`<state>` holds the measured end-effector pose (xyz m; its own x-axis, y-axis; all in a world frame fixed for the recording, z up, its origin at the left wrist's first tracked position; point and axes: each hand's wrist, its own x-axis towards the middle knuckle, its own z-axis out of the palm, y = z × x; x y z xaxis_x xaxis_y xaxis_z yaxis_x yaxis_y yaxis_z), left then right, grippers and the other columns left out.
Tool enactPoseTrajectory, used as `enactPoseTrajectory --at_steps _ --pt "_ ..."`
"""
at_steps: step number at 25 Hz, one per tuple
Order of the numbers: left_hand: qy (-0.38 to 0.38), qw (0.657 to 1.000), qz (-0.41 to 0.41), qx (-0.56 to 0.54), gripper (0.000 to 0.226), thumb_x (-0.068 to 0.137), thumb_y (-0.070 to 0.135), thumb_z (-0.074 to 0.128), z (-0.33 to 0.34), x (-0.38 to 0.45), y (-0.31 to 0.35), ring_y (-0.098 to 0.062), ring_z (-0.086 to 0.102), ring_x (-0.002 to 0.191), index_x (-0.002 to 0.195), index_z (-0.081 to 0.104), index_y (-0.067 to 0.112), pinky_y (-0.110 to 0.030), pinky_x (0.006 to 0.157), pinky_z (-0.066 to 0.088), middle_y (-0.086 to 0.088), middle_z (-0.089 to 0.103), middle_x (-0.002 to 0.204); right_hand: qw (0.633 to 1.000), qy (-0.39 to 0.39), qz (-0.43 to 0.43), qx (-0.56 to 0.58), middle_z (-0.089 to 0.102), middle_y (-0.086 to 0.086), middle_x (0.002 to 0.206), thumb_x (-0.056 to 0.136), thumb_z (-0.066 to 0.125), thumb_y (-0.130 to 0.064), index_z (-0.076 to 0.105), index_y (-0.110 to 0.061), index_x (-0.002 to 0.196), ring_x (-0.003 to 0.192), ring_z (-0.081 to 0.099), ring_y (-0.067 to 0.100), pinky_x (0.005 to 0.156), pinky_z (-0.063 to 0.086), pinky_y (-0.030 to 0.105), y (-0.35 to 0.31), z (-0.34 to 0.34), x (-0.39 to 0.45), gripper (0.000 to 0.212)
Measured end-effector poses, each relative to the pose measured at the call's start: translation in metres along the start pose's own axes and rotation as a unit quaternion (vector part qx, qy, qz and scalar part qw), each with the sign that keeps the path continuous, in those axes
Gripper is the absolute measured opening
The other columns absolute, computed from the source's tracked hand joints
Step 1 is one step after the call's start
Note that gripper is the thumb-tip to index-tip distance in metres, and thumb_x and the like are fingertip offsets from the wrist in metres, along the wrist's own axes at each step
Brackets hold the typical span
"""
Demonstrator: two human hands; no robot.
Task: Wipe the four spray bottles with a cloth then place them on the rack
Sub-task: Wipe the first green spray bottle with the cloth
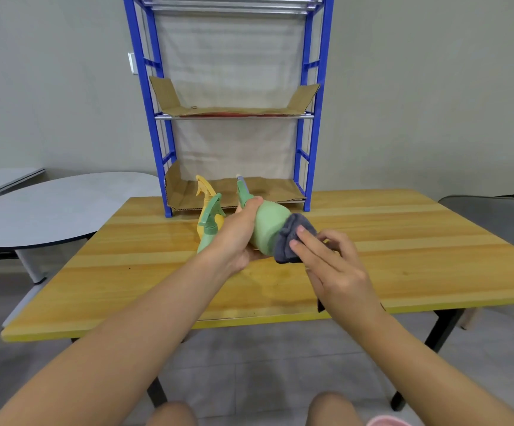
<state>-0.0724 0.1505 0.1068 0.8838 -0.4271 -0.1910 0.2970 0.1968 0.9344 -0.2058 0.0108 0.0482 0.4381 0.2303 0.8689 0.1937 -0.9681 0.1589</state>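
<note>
Nearest to us, two knees show at the bottom edge, in front of the wooden table (403, 241). Above it our right hand (338, 272) presses a grey cloth (292, 238) with nearly straight fingers against the base of a green bottle (269, 227). Our left hand (237, 238) grips this bottle near its neck and holds it tilted over the table. Behind the left hand stand another green bottle (211, 224) and a yellow bottle (205, 192). Farther back is the blue rack (311, 149) with cardboard (264, 187) on its shelves.
</note>
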Motion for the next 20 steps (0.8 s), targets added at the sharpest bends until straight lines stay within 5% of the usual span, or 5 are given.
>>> enactPoseTrajectory --at_steps 5,11,14,20 --pt "-0.017 0.998 0.048 0.048 0.042 0.098 0.045 0.06 0.001 -0.006 0.009 -0.029 0.072 0.104 0.127 0.06 0.014 -0.049 0.085 0.062 -0.011 0.072 0.116 0.991 -0.097 -0.032 0.083 0.055 0.003 0.139 0.102 0.03 -0.011 0.059 -0.008 0.132 0.134 0.046 0.017 0.107 0.039 0.036 0.0 0.016 -0.032 0.042" --pt "-0.015 0.966 0.195 0.168 0.044 0.093 0.048 0.069 -0.013 -0.016 0.043 -0.02 0.07 0.108 0.127 0.053 0.025 -0.045 0.088 0.062 -0.001 0.066 0.122 0.996 -0.076 -0.012 0.046 0.058 0.002 0.134 0.101 0.044 -0.014 0.065 -0.003 0.123 0.12 0.041 0.018 0.1 0.037 0.023 0.019 0.011 0.001 0.032" --pt "0.022 0.945 0.246 0.214 0.043 0.093 0.046 0.068 -0.031 -0.028 0.069 -0.016 0.068 0.106 0.127 0.051 0.026 -0.041 0.09 0.059 0.003 0.064 0.118 0.997 -0.059 -0.018 0.054 0.05 -0.004 0.137 0.094 0.06 -0.002 0.066 -0.007 0.123 0.115 0.048 0.023 0.094 0.046 0.028 0.01 0.014 0.034 0.029" --pt "0.125 0.911 0.279 0.277 0.07 0.073 0.06 0.073 -0.109 -0.045 0.098 -0.018 0.068 0.104 0.129 0.051 0.024 -0.049 0.095 0.057 0.005 0.066 0.113 0.986 -0.117 -0.038 0.11 0.054 -0.006 0.134 0.096 0.043 -0.013 0.063 -0.019 0.128 0.125 0.049 0.014 0.102 0.042 0.031 -0.049 0.04 0.09 0.039"
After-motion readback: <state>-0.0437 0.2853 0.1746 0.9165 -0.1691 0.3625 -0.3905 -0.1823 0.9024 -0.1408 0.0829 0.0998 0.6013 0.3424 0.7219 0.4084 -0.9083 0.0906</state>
